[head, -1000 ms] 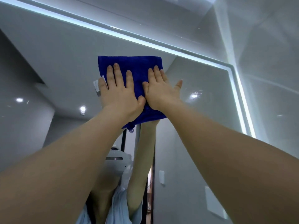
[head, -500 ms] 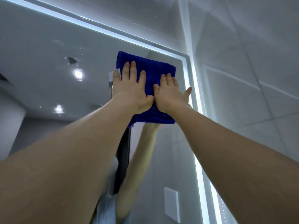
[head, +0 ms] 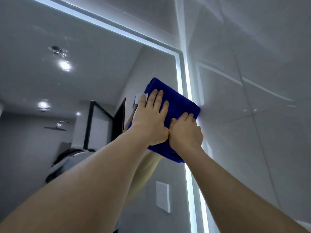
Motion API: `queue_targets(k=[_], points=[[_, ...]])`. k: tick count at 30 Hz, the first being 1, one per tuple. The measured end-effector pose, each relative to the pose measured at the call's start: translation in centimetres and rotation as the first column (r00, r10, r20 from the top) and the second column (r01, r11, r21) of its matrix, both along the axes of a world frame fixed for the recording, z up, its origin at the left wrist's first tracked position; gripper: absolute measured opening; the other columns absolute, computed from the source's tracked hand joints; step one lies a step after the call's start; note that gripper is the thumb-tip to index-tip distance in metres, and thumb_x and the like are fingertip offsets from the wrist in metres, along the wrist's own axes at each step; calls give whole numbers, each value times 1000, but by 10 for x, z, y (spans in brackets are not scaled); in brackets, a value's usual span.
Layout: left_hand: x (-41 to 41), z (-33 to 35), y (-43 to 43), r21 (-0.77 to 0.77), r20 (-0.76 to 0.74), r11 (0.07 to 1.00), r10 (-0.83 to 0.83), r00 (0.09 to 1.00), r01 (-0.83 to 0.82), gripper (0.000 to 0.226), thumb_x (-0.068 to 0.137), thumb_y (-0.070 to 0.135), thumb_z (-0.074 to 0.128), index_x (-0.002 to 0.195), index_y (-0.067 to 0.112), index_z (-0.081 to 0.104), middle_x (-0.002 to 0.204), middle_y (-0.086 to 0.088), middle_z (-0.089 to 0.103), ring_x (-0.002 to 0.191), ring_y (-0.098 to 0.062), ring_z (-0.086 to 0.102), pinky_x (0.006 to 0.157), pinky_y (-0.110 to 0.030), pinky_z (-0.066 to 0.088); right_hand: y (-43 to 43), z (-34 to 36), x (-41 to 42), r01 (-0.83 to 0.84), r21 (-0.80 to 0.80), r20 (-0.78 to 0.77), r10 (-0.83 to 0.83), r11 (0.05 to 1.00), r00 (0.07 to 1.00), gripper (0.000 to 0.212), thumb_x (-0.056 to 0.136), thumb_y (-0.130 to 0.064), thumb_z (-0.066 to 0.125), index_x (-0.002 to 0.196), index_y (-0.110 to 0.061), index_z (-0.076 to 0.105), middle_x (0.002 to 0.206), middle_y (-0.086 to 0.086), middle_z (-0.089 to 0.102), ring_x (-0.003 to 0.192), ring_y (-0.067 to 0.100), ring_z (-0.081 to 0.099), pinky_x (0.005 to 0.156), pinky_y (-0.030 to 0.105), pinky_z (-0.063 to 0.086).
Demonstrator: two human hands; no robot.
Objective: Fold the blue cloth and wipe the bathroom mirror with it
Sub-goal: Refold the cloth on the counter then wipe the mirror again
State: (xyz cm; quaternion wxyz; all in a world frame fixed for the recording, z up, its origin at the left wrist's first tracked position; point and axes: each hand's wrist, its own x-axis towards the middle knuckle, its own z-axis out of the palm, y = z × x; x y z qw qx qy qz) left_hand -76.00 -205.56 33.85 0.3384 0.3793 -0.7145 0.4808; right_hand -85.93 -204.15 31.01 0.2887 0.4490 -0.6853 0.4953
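Cloth: my blue cloth (head: 178, 105) is folded into a thick pad. It sits flat on the mirror (head: 101, 73), high up and right at the mirror's right-hand edge.

Cloth vs hands: it's under both palms. The top part sticks out past my fingertips, and a bit of the bottom edge pokes out below my wrists.

Left hand: my left hand (head: 149, 121) is laid flat on the left half of the cloth. The fingers are straight and close together, just pressing.

Right hand: my right hand (head: 185, 133) is pushed onto the lower right part, thumb side touching my left hand. The fingers look a little bent from this angle, but they're lying on top of the cloth and pressing it.

Edge: the cloth's right corner covers the glowing light strip (head: 186, 78) along the mirror's border. It touches the tiled wall (head: 252, 115) beside the mirror.

Tag: a small white tag (head: 140, 97) sticks out of the cloth's left edge, right by my left little finger. It's way too blurry to read, sorry.

Other writing: none I can make out.

Reflection: the mirror shows ceiling spotlights (head: 65, 65), a shower head (head: 55, 127), a dark door frame (head: 90, 125) and a white wall plate (head: 162, 199).
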Motion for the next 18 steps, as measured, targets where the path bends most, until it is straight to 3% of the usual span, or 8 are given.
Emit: queue_targets(k=[2, 4, 8, 11, 18], points=[[12, -8, 0, -11, 25, 1000, -1, 1000, 2, 67, 93, 47, 13, 148, 13, -3, 155, -14, -15, 143, -28, -15, 114, -47, -7, 3, -9, 12, -26, 4, 39, 26, 1000, 999, 54, 101, -30, 21, 146, -1, 16, 153, 17, 20, 138, 30, 27, 110, 43, 30], [26, -14, 1, -8, 29, 1000, 1, 1000, -1, 67, 93, 47, 14, 148, 13, -4, 154, -14, -16, 142, -28, -16, 114, -47, -8, 3, -16, 26, -74, 3, 47, 74, 997, 996, 56, 102, -30, 21, 148, -2, 7, 156, 17, 10, 143, 29, 16, 112, 42, 29], [57, -14, 2, -2, 41, 1000, 18, 999, -18, 67, 93, 45, 16, 148, 14, -5, 154, -15, -18, 142, -28, -17, 113, -47, -10, -2, -17, 55, -177, -44, 63, 180, 983, 982, 59, 102, -31, 22, 148, -3, -3, 157, 17, -2, 145, 29, 0, 118, 39, 13], [81, -3, 3, -15, 53, 999, 44, 998, -43, 66, 93, 46, 16, 148, 15, -5, 154, -14, -18, 142, -28, -17, 114, -47, -9, -4, -9, 77, -199, -81, 61, 204, 977, 977, 61, 102, -33, 22, 148, -2, -3, 157, 17, -4, 145, 29, -3, 118, 38, 3], [169, 31, 4, -34, -66, 994, 101, 993, -104, 67, 93, 50, 12, 148, 18, -7, 154, -12, -17, 143, -26, -16, 114, -47, -8, -6, 32, 160, -262, -146, -76, 253, 954, 965, 61, 101, -35, 19, 148, -4, -3, 157, 13, -6, 145, 26, -5, 117, 38, -1]])
